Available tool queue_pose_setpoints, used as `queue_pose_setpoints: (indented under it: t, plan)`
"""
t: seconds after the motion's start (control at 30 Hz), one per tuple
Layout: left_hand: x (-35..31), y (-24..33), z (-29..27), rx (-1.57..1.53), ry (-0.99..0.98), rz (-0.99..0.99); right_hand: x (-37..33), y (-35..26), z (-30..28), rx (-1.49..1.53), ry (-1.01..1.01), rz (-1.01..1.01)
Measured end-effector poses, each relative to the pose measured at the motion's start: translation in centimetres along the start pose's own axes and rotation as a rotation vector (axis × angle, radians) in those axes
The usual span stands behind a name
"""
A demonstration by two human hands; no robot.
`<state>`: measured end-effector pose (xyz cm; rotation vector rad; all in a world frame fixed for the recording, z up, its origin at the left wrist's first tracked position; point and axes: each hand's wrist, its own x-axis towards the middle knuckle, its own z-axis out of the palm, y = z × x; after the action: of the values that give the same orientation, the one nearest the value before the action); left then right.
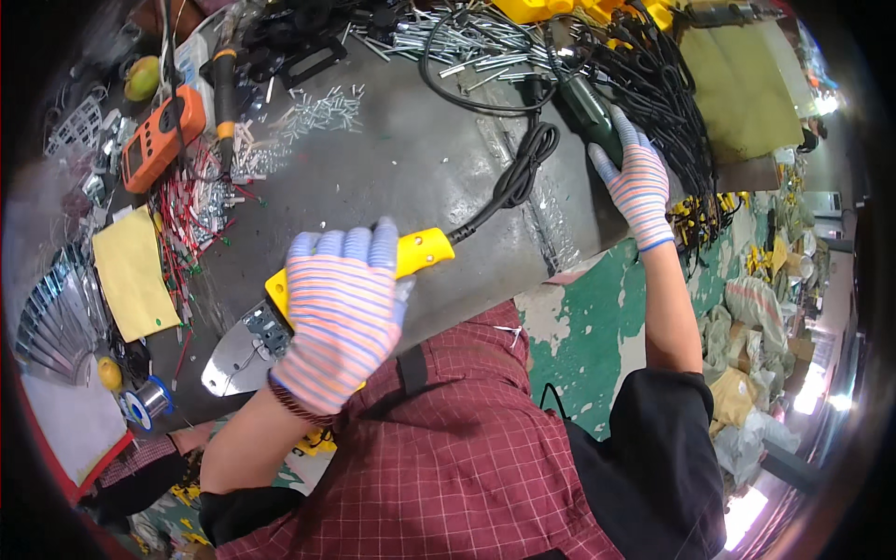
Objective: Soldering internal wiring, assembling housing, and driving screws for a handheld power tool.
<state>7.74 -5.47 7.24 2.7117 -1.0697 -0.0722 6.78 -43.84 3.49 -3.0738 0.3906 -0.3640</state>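
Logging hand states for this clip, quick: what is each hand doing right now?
Left hand: closed around the yellow tool handle.
Right hand: closed on the green tool at the table's far edge.

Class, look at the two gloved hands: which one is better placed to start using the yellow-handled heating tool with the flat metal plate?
Left. The left hand already grips the yellow-handled tool, while the right hand is far off, on a dark green tool.

Left hand [341, 313] grips yellow-handled tool [322, 303]; right hand [639, 177] grips green tool [588, 107]
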Motion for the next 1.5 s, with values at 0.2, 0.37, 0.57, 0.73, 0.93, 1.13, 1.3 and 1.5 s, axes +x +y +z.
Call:
queue_pose_setpoints:
  t: [0.2, 0.37, 0.57, 0.73, 0.93, 1.13, 1.3, 1.5]
  plan:
    - [0.6, 0.9, 1.6, 0.105, 0.049, -0.107, 1.6, -4.2, -6.2, 1.047, -0.114, 0.285]
    - [0.5, 0.7, 1.8, 0.084, 0.092, -0.114, -0.7, -11.8, -10.4, 2.211, -0.285, -0.098]
    - [0.0, 0.7, 2.9, 0.166, 0.122, -0.105, -2.3, -21.5, -7.9, 1.813, 0.04, -0.319]
    - [-0.5, 0.1, 3.8, 0.157, 0.111, -0.134, -1.0, -21.5, -5.3, 1.971, -0.129, -0.492]
    - [-0.4, 0.1, 2.7, -0.005, 0.037, -0.123, 0.1, -20.5, -2.5, 2.185, -0.354, -0.729]
    - [-1.1, 0.7, 3.6, 0.065, 0.189, -0.098, 2.2, -19.9, -2.8, 1.937, -0.533, -0.913]
    - [-0.9, 0.9, 4.4, 0.171, 0.17, -0.139, -2.3, -23.6, -6.0, 1.969, -0.049, -0.231]
    - [0.1, 0.8, 3.0, 0.134, 0.062, -0.16, -2.8, -21.0, -7.2, 1.927, -0.027, -0.617]
